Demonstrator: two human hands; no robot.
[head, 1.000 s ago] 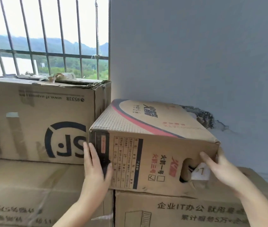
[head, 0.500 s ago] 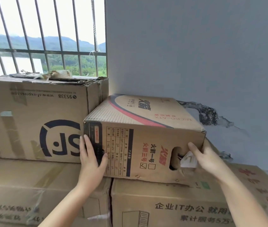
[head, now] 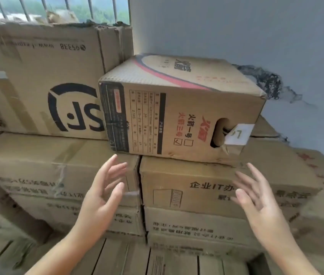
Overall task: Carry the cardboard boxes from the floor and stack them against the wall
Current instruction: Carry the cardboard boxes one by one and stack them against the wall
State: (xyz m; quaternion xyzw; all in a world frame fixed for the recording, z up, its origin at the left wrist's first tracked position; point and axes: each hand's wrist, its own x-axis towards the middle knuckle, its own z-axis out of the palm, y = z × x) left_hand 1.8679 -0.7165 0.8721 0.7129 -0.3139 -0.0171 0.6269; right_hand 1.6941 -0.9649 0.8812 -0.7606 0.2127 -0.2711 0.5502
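Observation:
A cardboard box with red print and a handle hole point(head: 179, 108) sits on top of the stacked boxes point(head: 200, 187), its back toward the grey wall point(head: 226, 28). A white paper tag hangs from its handle hole. My left hand point(head: 103, 195) hovers below the box's front left corner, fingers spread, touching nothing. Off to the lower right my right hand point(head: 258, 201) is also spread and free, in front of the box beneath. Both hands are apart from the box.
A large box with a black round logo point(head: 44, 82) stands to the left, touching the smaller box, under a barred window point(head: 58, 4). More flat boxes point(head: 38, 175) form the lower layers. A dark cracked patch point(head: 266, 80) marks the wall.
Both hands have let go of the red-printed box and drawn back and down. The box now rests on the stack. The view has tilted downward and moved closer.

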